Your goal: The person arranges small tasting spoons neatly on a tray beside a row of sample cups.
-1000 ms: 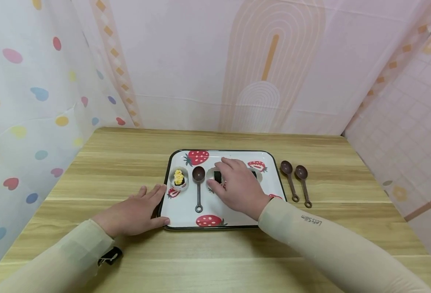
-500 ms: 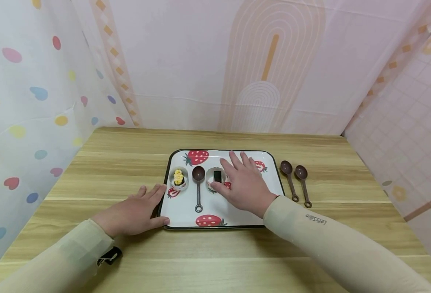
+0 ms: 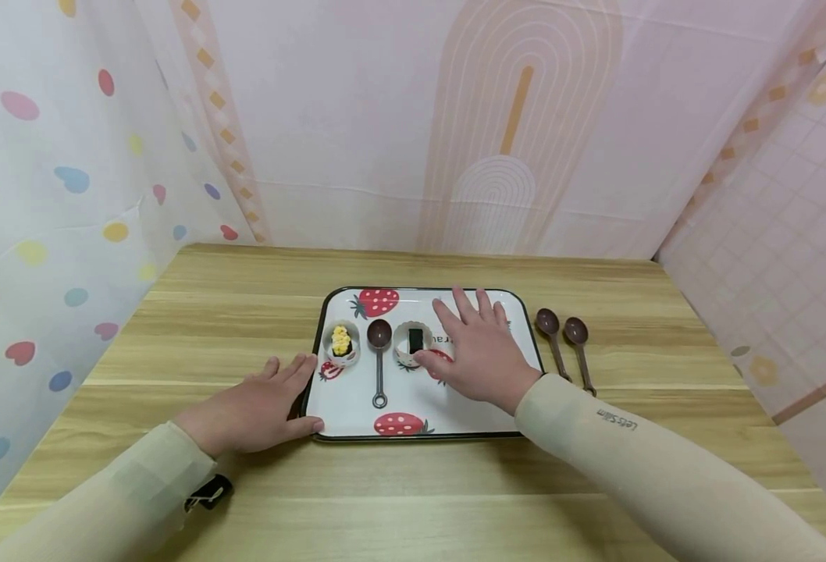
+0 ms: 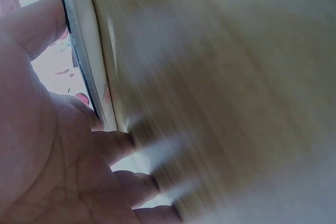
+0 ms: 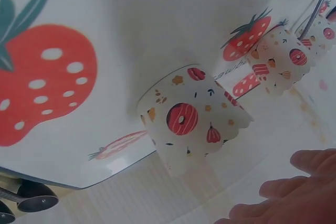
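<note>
A white strawberry-print tray [image 3: 343, 410] with a black rim lies flat on the wood-grain worktop [image 3: 357, 499]. At its left edge rests the person's left hand [image 3: 253, 410], the fingers extended along the outside and the thumb lying on the rim close to the tray's near left corner. The right hand [image 3: 485, 355] is above the right half of the tray, palm down, its fingers straight and spread; its thumb is beside the middle cup, and whether it touches that cup cannot be told.

Three scalloped paper cups stand upright on the tray. The left cup [image 3: 343, 361], by the tray's left rim, holds a sushi piece with yellow topping [image 3: 341, 341]. The middle cup [image 3: 406, 361], near the tray's centre, holds a rice piece with a dark seaweed band [image 3: 416, 340]. The right cup [image 5: 184, 124], printed with doughnuts, shows on the tray's right part in the right wrist view, while the right hand hides it from the head view; its contents are out of sight. Between the left and middle cups lies a brown measuring spoon [image 3: 379, 334], bowl toward the tray's far edge, handle toward its near edge.

Just right of the tray, two more brown measuring spoons, an inner one [image 3: 549, 321] and an outer one [image 3: 577, 332], lie side by side on the worktop, their handle ends partly behind the right sleeve [image 3: 638, 460]. Beyond the tray hangs a pale pink patterned curtain [image 3: 357, 101].
</note>
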Demonstrator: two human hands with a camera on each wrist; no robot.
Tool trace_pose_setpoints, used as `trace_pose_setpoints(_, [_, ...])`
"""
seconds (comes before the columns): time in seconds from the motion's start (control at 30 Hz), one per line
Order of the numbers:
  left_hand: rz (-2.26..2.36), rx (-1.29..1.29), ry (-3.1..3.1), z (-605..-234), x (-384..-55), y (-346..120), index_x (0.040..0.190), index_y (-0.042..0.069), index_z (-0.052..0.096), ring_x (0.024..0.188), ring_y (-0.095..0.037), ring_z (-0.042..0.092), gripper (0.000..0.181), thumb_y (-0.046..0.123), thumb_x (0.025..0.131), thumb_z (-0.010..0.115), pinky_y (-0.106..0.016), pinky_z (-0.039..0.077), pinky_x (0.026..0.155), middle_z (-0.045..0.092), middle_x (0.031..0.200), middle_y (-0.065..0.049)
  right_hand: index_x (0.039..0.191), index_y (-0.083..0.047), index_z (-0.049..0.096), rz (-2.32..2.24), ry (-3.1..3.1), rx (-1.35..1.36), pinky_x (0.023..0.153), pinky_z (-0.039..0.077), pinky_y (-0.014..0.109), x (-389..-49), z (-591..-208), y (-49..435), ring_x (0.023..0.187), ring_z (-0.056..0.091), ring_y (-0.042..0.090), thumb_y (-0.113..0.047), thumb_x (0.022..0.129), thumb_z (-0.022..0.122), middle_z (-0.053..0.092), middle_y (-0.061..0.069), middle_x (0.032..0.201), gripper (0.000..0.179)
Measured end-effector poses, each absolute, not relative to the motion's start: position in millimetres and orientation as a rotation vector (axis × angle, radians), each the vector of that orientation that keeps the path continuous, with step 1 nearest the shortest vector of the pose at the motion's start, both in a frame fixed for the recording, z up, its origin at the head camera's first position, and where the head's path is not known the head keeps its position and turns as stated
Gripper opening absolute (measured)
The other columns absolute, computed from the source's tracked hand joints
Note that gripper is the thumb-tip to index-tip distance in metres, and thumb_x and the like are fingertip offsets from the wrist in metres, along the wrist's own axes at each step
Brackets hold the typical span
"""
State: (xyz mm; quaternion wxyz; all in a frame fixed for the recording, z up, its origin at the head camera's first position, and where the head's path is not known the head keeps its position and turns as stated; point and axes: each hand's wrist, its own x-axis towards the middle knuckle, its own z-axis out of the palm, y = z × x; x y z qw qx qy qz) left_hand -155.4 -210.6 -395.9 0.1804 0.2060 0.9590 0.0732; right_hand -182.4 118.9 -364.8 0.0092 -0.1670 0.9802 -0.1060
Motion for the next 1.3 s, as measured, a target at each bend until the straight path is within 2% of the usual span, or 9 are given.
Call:
trace_pose_setpoints(0.63, [0.222,0.604,2.714,-398,-156,-212,0.166,-0.003,0.023,0.147,-0.068,0.027,0.108,0.071,0.096,0.060,-0.078,0.035,0.113,0.028,0.169,-0.030,0.169,-0.018,0.025,-0.324,3.044,-0.423,0.130,0.007,0.067,-184,-368,142,0.161,0.001,0.054,-0.073,0.101,0.046,0.007,0.016,0.178,0.091])
trace_pose_setpoints(1.17, [0.221,0.585,2.715,-398,-156,-211,0.166,-0.001,0.023,0.148,-0.067,0.026,0.109,0.072,0.095,0.060,-0.078,0.034,0.113,0.028,0.170,-0.028,0.167,-0.012,0.029,-0.315,3.077,-0.384,0.129,0.012,0.069,-182,-366,167,0.159,0.011,0.057,-0.070,0.100,0.052,0.016,0.022,0.176,0.092])
trace_pose_setpoints(1.3, [0.220,0.587,2.716,-398,-156,-212,0.166,0.000,0.023,0.148,-0.067,0.026,0.109,0.073,0.095,0.060,-0.078,0.034,0.113,0.028,0.170,-0.028,0.168,-0.010,0.027,-0.311,3.079,-0.356,0.129,0.011,0.070,-181,-368,174,0.159,0.010,0.058,-0.071,0.099,0.053,0.014,0.023,0.176,0.095])
